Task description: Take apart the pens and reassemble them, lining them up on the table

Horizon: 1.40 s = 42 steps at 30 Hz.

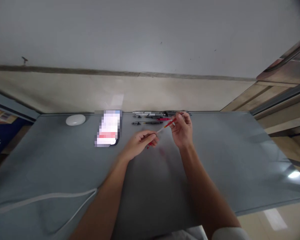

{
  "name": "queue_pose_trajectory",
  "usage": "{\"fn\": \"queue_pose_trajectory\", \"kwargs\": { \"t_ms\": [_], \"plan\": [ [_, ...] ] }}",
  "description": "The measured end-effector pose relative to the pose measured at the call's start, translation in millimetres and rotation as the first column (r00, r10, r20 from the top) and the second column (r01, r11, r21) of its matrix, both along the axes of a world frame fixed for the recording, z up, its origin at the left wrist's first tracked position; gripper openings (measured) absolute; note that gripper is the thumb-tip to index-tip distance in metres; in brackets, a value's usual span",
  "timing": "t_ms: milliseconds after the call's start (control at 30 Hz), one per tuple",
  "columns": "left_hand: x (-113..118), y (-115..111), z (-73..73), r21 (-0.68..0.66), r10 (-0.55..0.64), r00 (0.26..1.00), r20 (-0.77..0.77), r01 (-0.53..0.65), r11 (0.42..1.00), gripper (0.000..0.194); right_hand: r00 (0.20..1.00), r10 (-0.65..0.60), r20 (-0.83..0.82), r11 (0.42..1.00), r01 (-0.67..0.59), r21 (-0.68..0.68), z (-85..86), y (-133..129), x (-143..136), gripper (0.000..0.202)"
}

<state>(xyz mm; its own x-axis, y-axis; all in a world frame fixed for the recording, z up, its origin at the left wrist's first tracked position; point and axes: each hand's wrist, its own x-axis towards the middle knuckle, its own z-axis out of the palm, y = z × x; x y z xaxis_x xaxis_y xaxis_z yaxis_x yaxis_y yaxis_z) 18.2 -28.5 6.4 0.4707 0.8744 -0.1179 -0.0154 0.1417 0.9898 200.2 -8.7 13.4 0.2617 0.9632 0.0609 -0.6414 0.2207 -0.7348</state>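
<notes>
A thin red pen refill [170, 122] with a clear end slants between my two hands above the grey table. My left hand [142, 141] is closed round its lower, clear end, and a bit of red shows under those fingers. My right hand [182, 128] pinches the upper red end. Just behind the hands lie white pens [147, 113], a red pen part [163, 119] and a black pen part [153, 122], roughly parallel to the wall. More dark pens [172, 112] lie partly hidden behind my right hand.
A phone [108, 128] with a blurred screen lies left of the pens. Further left is a white oval case [75, 120]. A white cable [44, 197] crosses the grey table [227, 150] at front left. The wall [139, 91] borders the back edge.
</notes>
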Motion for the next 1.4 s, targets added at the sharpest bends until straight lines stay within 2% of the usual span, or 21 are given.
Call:
{"fn": "queue_pose_trajectory", "kwargs": {
  "t_ms": [133, 267, 400, 567, 867, 1400],
  "plan": [
    [-2.7, 2.7, -6.5, -0.087, 0.097, 0.989, 0.115, -0.087, 0.992, 0.025, 1.000, 0.011, -0.028, 1.000, -0.012, -0.022, -4.1, 2.1, 4.4, 0.018],
    [0.3, 4.9, -10.0, -0.233, 0.231, 0.937, 0.261, -0.171, 0.957, 0.024, 0.990, 0.140, 0.028, 0.982, -0.135, -0.134, -14.4, -1.7, 8.8, 0.020],
    [1.7, 6.3, -10.9, -0.341, 0.297, 0.895, 0.335, -0.179, 0.923, 0.024, 0.958, 0.270, 0.094, 0.945, -0.244, -0.219, -22.4, -4.7, 15.2, 0.017],
    [0.2, 6.9, -10.3, -0.412, 0.343, 0.851, 0.399, -0.168, 0.896, 0.024, 0.930, 0.354, 0.095, 0.911, -0.320, -0.262, -27.8, -2.8, 20.4, 0.018],
    [-0.2, 9.0, -9.6, -0.436, 0.359, 0.839, 0.410, -0.165, 0.885, 0.024, 0.918, 0.387, 0.088, 0.900, -0.355, -0.252, -28.0, 1.1, 18.9, 0.016],
    [1.3, 8.6, -10.6, -0.406, 0.342, 0.860, 0.379, -0.177, 0.897, 0.026, 0.930, 0.353, 0.102, 0.927, -0.333, -0.173, -29.2, -1.2, 20.1, 0.017]
  ]
}}
